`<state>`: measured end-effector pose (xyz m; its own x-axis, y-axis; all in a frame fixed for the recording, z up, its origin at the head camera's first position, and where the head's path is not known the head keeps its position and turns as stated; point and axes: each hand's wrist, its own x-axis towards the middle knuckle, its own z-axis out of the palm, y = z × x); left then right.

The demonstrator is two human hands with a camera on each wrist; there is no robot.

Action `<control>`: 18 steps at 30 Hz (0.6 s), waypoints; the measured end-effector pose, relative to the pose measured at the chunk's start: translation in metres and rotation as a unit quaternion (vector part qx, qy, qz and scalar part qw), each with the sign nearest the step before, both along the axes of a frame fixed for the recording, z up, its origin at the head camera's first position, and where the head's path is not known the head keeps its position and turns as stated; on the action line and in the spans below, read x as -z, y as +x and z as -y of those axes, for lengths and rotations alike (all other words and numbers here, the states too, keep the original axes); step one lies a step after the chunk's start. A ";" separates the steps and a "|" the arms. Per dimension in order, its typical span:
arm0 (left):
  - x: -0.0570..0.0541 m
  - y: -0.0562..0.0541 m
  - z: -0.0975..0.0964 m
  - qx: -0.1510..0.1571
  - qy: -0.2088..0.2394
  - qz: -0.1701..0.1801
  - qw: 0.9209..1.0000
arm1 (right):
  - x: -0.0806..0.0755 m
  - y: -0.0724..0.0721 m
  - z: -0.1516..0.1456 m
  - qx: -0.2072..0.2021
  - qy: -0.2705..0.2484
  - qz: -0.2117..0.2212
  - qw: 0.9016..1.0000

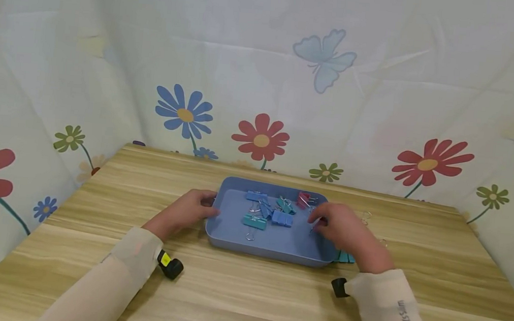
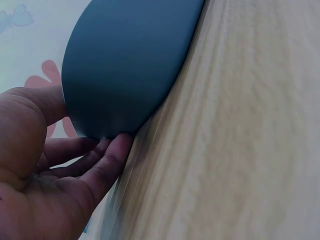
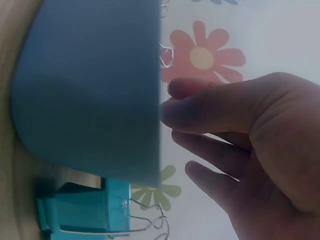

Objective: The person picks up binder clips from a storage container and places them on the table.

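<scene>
A shallow blue tray [image 1: 240,248] stands on the wooden table. My left hand [image 1: 188,210] grips its left end, thumb over the rim and fingers against the outer wall [image 2: 125,65]. Inside lie several binder clips: blue ones [image 1: 282,219], teal ones [image 1: 254,221] and a red one [image 1: 303,200] near the far right corner. Over the tray's right part, my right hand [image 1: 345,229] pinches a binder clip [image 1: 312,230] between thumb and index finger. Only a bit of its wire shows; the tray wall [image 3: 90,90] hides the rest in the right wrist view.
Outside the tray's right end, a large teal binder clip [image 3: 80,210] rests on the table [image 1: 226,300]. Wire handles [image 1: 365,217] of other clips show beyond my right hand. A flowered cloth [image 1: 228,66] hangs behind the table.
</scene>
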<state>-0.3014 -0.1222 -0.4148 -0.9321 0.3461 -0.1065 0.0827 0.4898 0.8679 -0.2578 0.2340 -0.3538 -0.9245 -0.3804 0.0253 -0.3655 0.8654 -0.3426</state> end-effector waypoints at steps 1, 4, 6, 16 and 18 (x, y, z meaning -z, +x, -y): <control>0.000 0.000 0.000 0.001 0.000 0.000 1.000 | 0.001 0.000 0.001 -0.004 0.001 0.001 1.000; 0.001 0.000 0.000 0.000 0.000 0.001 1.000 | 0.002 0.000 0.004 -0.005 0.005 0.008 1.000; 0.000 0.000 0.000 0.000 0.001 0.001 1.000 | 0.003 -0.001 0.006 -0.003 0.010 0.015 1.000; 0.001 0.001 0.000 -0.003 0.001 -0.001 1.000 | 0.016 -0.003 0.013 -0.026 0.038 0.008 0.999; 0.001 0.000 0.000 -0.002 0.004 0.000 1.000 | 0.018 -0.003 0.014 -0.042 0.046 0.002 0.998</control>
